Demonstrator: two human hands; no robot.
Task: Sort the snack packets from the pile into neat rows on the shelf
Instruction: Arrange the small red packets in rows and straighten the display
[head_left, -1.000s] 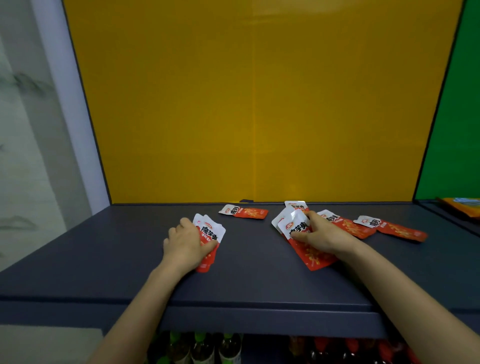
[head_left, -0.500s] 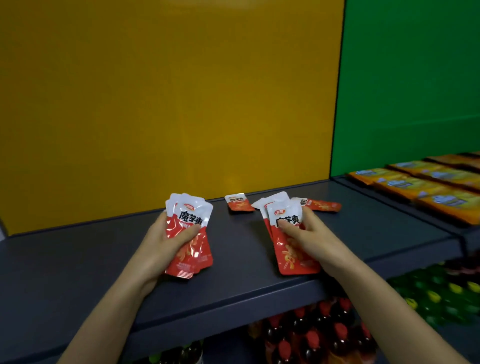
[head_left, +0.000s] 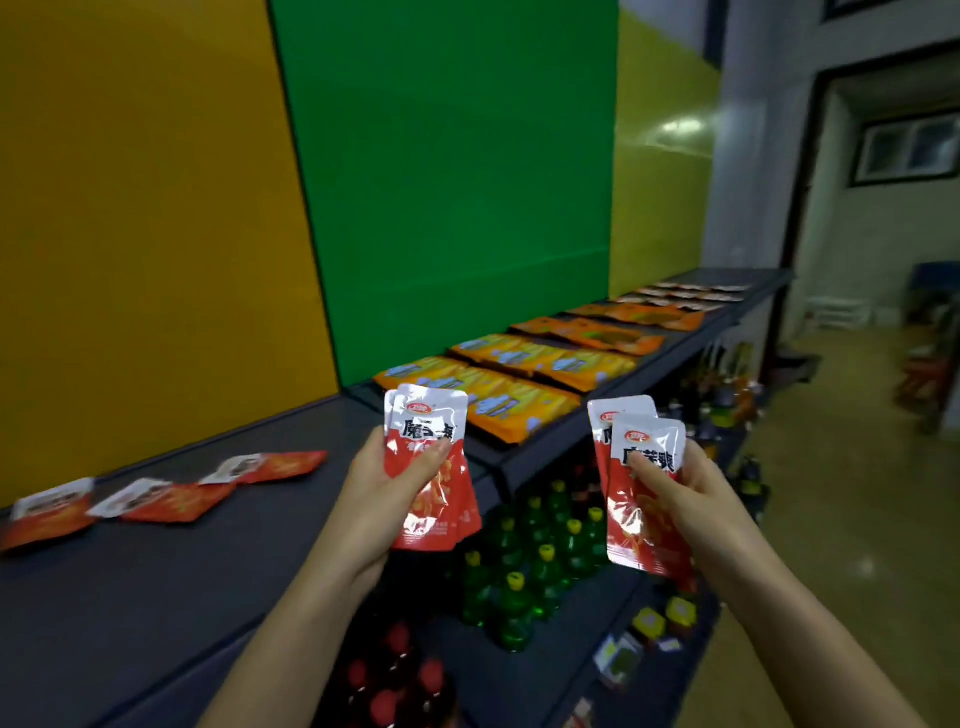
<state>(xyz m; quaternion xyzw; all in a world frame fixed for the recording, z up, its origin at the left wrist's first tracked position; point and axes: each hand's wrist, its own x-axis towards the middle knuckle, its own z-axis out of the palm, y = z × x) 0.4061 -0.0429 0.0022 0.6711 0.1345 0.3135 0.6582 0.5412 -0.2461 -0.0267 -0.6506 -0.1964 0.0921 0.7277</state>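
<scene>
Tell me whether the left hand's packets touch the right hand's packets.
Apart. The head view shows a wide gap between the left packets and the right packets, with green bottles visible through it.

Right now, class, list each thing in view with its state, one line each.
Left hand: grips left packet stack, off the shelf.
Right hand: grips right packet stack, in mid-air.
Loose red packets: flat on shelf, unsorted.
Orange packets: flat, in rows.
Green bottles: upright, capped.

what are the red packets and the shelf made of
Red packets: thin glossy plastic or foil film, judging by bright glare and crinkles. Shelf: matte dark grey, perhaps painted metal or laminate; the look leaves it open.
</scene>
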